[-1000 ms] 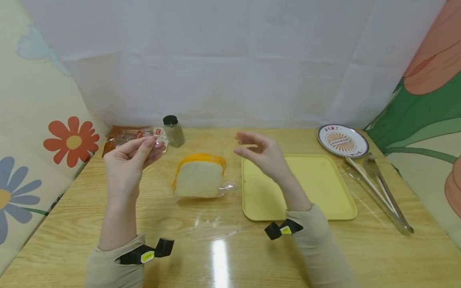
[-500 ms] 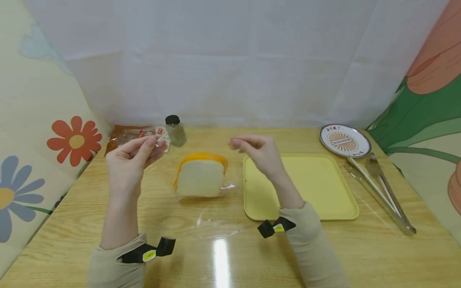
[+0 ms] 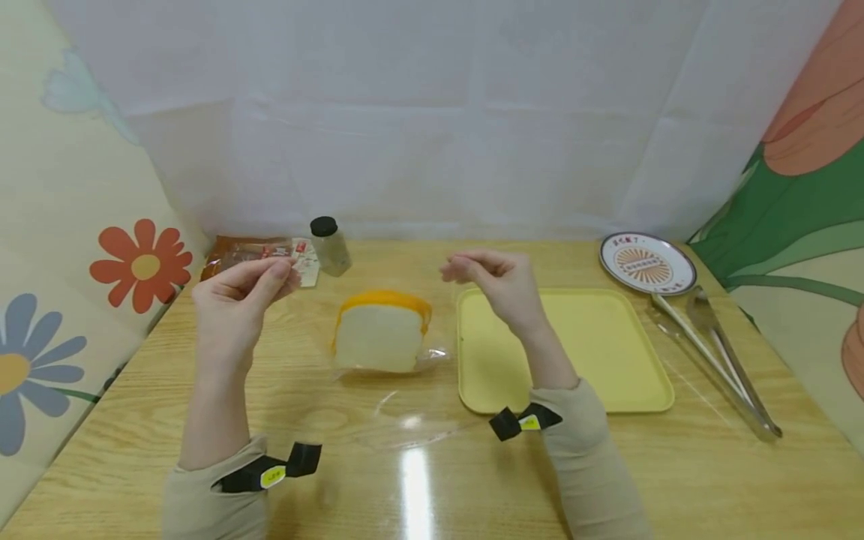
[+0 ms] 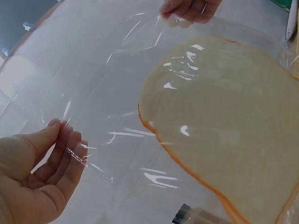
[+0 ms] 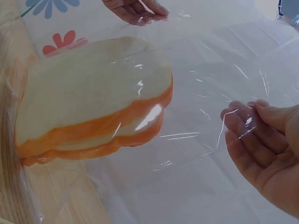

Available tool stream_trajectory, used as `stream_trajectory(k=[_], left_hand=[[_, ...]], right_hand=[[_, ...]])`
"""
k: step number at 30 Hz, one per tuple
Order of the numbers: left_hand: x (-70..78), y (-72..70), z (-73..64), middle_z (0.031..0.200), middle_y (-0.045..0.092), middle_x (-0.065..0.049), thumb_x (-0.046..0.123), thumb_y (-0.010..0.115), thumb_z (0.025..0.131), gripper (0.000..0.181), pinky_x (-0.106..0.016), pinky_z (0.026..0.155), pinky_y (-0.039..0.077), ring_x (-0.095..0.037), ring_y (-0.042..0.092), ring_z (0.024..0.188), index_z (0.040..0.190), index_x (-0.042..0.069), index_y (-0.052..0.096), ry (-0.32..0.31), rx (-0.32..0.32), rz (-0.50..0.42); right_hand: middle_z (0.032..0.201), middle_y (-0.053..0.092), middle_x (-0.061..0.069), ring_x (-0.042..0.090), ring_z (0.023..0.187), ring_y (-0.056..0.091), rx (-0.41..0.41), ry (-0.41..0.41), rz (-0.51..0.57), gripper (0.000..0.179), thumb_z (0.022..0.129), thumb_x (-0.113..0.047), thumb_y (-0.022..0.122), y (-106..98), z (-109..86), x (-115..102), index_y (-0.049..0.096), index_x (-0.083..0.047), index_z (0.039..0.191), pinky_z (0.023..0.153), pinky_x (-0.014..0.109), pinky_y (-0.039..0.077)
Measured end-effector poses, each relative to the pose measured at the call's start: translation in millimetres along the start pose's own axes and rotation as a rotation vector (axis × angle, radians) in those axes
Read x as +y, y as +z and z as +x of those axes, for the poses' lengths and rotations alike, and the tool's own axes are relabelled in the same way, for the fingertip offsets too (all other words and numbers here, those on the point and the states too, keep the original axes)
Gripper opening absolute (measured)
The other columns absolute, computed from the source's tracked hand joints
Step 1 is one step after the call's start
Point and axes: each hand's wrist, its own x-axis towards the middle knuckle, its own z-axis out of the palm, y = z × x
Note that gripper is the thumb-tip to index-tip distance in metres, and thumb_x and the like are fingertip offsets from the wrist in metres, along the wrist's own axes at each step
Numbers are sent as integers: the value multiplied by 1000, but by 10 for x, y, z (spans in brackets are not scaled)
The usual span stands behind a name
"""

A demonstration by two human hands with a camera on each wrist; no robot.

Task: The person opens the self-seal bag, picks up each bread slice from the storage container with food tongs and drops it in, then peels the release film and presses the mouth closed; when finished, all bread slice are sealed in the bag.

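Note:
Slices of white bread with orange crusts stand inside a clear plastic bag in the middle of the table. My left hand pinches one upper corner of the bag between thumb and fingers, to the left of the bread and higher. Across from it, my right hand pinches the other upper corner, in front of the tray's left part in the head view. Between the two hands the film is spread and glossy, as both wrist views show. In the right wrist view the bread lies below the film's upper edge.
To the right lies a yellow tray. Beyond it are a round patterned plate and metal tongs. At the back left stand a black-lidded jar and brown packets. A white cloth hangs behind the table.
The right hand's thumb and fingers have come together into a pinch at the bag, and that hand has since moved slightly right. The left hand keeps its pinch, shifting slightly left.

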Motion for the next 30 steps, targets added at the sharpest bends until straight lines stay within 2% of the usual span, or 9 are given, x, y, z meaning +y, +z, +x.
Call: stream_trajectory(k=[4, 7, 11, 16, 19, 27, 30], left_hand=[[-17, -85, 21, 82, 73, -1, -11, 59, 85, 12, -18, 71, 56, -8, 69, 70, 93, -14, 67, 138, -126, 80], [-23, -117, 21, 82, 72, 0, -13, 59, 84, 11, -17, 71, 56, -8, 70, 72, 93, -18, 65, 209, -172, 102], [-24, -109, 14, 82, 73, -2, -16, 57, 84, 11, -20, 70, 57, -10, 71, 74, 92, -21, 62, 236, -187, 89], [-34, -95, 20, 82, 73, -6, -21, 54, 83, 12, -22, 70, 58, -13, 72, 75, 92, -23, 62, 275, -203, 42], [-50, -100, 27, 84, 74, -7, -25, 53, 80, 16, -24, 70, 58, -14, 72, 75, 94, -24, 62, 309, -221, 18], [-69, -130, 21, 87, 74, -8, -28, 52, 79, 19, -24, 75, 58, -16, 71, 79, 94, -25, 61, 373, -302, 13], [-61, -142, 6, 89, 73, -9, -27, 52, 79, 18, -21, 75, 57, -16, 70, 81, 93, -23, 63, 383, -338, 20]], right_hand=[[91, 71, 21, 10, 78, 70, -8, -19, 0, 19, 92, -6, 58, -4, 0, 0, 68, 9, 99, 76, 31, 58], [91, 70, 23, 9, 78, 70, -10, -36, 10, 18, 92, -3, 57, -1, -2, 0, 67, 10, 101, 76, 32, 58], [90, 72, 19, 8, 78, 70, -17, -65, 42, 19, 91, 0, 57, -5, -1, 11, 65, 13, 103, 79, 33, 58], [90, 74, -4, 9, 81, 70, -35, -95, 81, 23, 92, -5, 57, -16, 6, 24, 64, 14, 103, 77, 35, 58], [89, 73, -12, 9, 83, 71, -50, -108, 89, 25, 93, -7, 57, -29, 10, 27, 63, 15, 104, 76, 36, 58], [88, 73, -12, 11, 82, 71, -109, -116, 134, 22, 92, 2, 55, -103, 5, 52, 60, 18, 106, 78, 35, 58], [90, 74, -9, 11, 83, 71, -139, -133, 158, 20, 92, 2, 55, -129, -1, 66, 69, 2, 106, 80, 34, 58]])
